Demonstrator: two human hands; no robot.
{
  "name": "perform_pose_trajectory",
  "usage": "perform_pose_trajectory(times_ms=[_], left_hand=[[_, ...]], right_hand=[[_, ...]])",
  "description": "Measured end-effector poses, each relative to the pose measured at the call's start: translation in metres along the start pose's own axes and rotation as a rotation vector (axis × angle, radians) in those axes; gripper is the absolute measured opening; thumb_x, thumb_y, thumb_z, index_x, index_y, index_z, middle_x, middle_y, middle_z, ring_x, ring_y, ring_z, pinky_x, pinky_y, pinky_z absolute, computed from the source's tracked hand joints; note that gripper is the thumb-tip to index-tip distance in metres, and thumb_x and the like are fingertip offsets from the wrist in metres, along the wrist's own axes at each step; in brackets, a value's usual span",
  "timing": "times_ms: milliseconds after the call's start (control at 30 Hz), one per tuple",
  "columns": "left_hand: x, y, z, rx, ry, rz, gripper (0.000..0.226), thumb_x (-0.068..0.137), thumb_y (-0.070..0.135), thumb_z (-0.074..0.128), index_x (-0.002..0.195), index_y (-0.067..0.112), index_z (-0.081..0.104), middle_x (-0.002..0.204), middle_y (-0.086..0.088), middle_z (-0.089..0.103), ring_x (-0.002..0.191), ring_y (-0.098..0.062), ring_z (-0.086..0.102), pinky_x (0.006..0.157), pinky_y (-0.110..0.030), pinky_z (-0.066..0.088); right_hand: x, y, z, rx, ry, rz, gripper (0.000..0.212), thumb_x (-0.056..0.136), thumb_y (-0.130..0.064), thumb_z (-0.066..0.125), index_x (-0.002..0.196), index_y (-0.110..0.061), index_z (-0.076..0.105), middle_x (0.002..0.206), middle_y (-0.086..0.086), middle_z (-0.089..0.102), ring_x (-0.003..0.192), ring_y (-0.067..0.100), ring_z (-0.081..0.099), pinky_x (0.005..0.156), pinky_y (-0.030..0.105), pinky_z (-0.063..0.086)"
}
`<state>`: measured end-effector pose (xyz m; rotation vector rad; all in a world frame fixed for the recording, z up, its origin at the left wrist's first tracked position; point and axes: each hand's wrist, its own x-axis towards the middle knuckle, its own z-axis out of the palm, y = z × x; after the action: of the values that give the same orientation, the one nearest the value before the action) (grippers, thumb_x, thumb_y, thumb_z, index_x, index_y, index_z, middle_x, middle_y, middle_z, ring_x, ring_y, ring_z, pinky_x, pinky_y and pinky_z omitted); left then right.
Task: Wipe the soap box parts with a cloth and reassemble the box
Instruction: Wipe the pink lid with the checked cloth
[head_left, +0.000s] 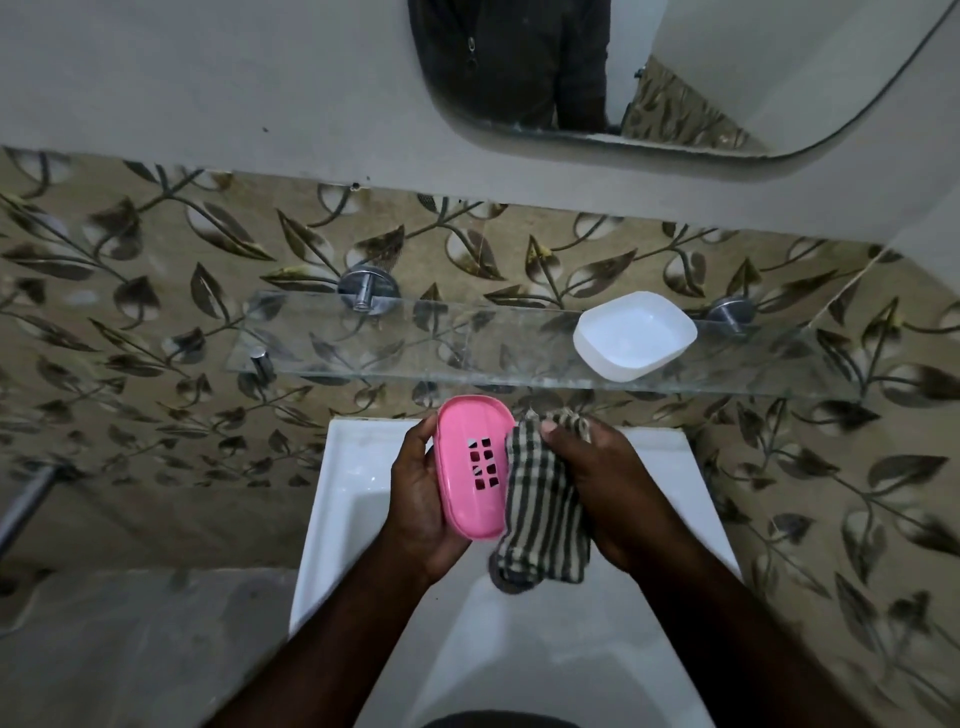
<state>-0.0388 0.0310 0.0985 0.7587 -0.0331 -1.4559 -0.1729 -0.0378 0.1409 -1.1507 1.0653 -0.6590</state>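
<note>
My left hand (415, 499) grips a pink soap box part (470, 467), an oval tray with a block of small drain holes, held upright over the sink. Its right edge touches a checked cloth (540, 499) that my right hand (613, 493) clutches, with the cloth hanging down below the fingers. The white soap box part (634, 335), a shallow rounded dish, lies open side up on the glass shelf (415, 343) above, apart from both hands.
A white sink (343, 499) lies under my hands. The glass shelf sits on metal brackets (366, 291) against a leaf-patterned tiled wall. A mirror (675, 78) hangs above. A metal bar (26, 504) sticks out at the left.
</note>
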Motion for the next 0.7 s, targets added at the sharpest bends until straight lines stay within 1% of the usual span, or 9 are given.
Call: perform_pose_trajectory(times_ms=[100,200,267,300,367,467,533,600,700], left_hand=[[0.004,-0.003,0.004,0.076,0.041,0.040,0.059,0.093,0.050,0.037,0.120,0.005,0.063,0.103,-0.018,0.070,0.092,-0.032,0.067,0.083,-0.041,0.051],[0.009,-0.005,0.009,0.138,0.047,0.098,0.056,0.096,0.047,0.034,0.088,0.010,0.076,0.085,-0.014,0.074,0.078,-0.025,0.072,0.070,-0.032,0.055],[0.013,-0.008,0.010,0.174,0.044,0.125,0.060,0.097,0.042,0.034,0.063,0.014,0.074,0.069,-0.009,0.072,0.064,-0.019,0.071,0.059,-0.024,0.054],[0.013,-0.010,0.010,0.185,0.058,0.131,0.059,0.097,0.042,0.035,0.060,0.015,0.072,0.067,-0.007,0.070,0.062,-0.017,0.069,0.056,-0.022,0.053],[0.013,-0.015,0.010,0.197,0.061,0.126,0.050,0.097,0.044,0.038,0.078,0.013,0.072,0.080,-0.011,0.072,0.072,-0.019,0.071,0.062,-0.025,0.054],[0.008,-0.024,0.014,0.242,0.079,0.118,0.048,0.095,0.047,0.040,0.108,0.011,0.068,0.104,-0.014,0.073,0.094,-0.024,0.071,0.081,-0.036,0.053],[0.008,-0.027,0.014,0.237,0.109,0.096,0.051,0.094,0.049,0.041,0.114,0.011,0.067,0.111,-0.015,0.072,0.102,-0.028,0.069,0.089,-0.040,0.052],[0.010,-0.024,0.010,0.206,0.131,0.068,0.055,0.092,0.053,0.042,0.108,0.008,0.069,0.104,-0.017,0.072,0.093,-0.028,0.071,0.081,-0.037,0.055],[0.016,-0.017,0.002,0.137,0.172,-0.003,0.063,0.088,0.060,0.041,0.104,0.004,0.065,0.077,-0.015,0.070,0.065,-0.027,0.070,0.054,-0.031,0.056]], right_hand=[[0.001,-0.011,0.004,-0.369,-0.027,-0.161,0.020,0.085,-0.027,0.071,0.103,-0.020,0.064,0.092,0.002,0.074,0.086,0.016,0.071,0.071,0.031,0.057],[-0.015,-0.008,0.017,-0.656,-0.153,-0.293,0.043,0.076,-0.016,0.076,0.115,-0.024,0.061,0.099,-0.010,0.069,0.085,0.003,0.065,0.074,0.017,0.053],[-0.024,0.004,0.030,-0.774,-0.142,-0.515,0.036,0.078,-0.012,0.068,0.112,-0.021,0.066,0.095,-0.009,0.068,0.084,0.002,0.059,0.071,0.004,0.042],[-0.024,0.010,0.032,-0.804,-0.103,-0.595,0.030,0.079,-0.012,0.064,0.107,-0.020,0.068,0.093,-0.005,0.069,0.083,0.004,0.058,0.071,0.006,0.039],[-0.015,0.016,0.029,-0.810,-0.011,-0.648,0.026,0.079,-0.012,0.061,0.103,-0.019,0.070,0.094,0.000,0.069,0.086,0.008,0.058,0.075,0.016,0.042],[0.000,0.013,0.018,-0.829,0.104,-0.613,0.033,0.083,-0.019,0.059,0.115,-0.023,0.067,0.102,0.000,0.064,0.094,0.013,0.060,0.077,0.020,0.041],[0.002,0.011,0.017,-0.918,0.061,-0.594,0.041,0.082,-0.023,0.053,0.122,-0.022,0.064,0.111,0.002,0.064,0.102,0.018,0.060,0.084,0.022,0.043],[-0.007,0.015,0.018,-0.977,-0.048,-0.635,0.043,0.078,-0.015,0.054,0.119,-0.019,0.066,0.114,0.006,0.068,0.105,0.022,0.062,0.091,0.026,0.046],[-0.026,0.034,0.015,-1.017,-0.164,-0.657,0.048,0.072,-0.004,0.059,0.117,-0.017,0.068,0.117,0.006,0.069,0.103,0.024,0.066,0.093,0.031,0.053]])
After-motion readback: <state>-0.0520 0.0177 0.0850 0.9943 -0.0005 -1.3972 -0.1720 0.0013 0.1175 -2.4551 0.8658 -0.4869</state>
